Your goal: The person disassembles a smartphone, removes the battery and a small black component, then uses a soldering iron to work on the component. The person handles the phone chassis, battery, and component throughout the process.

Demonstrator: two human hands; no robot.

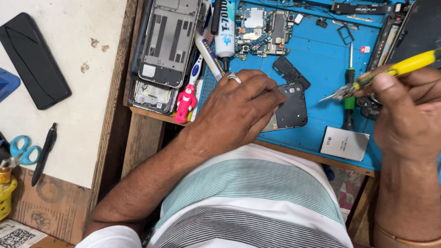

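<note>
My left hand [239, 108], with a ring on one finger, presses down on a black phone cover part [292, 106] lying on the blue work mat [321, 59]. My right hand [406, 108] grips a yellow-handled tool [404, 68] whose metal tip points left, just above a green-handled screwdriver [349, 94] on the mat. A second black plastic piece [290, 71] lies just beyond the cover. A circuit board [259, 30] sits further up the mat.
Stacked phone frames [167, 43] lie at the mat's left edge with a glue tube [225, 32], a toothbrush [195, 73] and a pink figure [185, 103]. A silver battery [344, 143] sits near the front edge. A black phone [32, 59], scissors [20, 149] and pen [43, 154] lie left.
</note>
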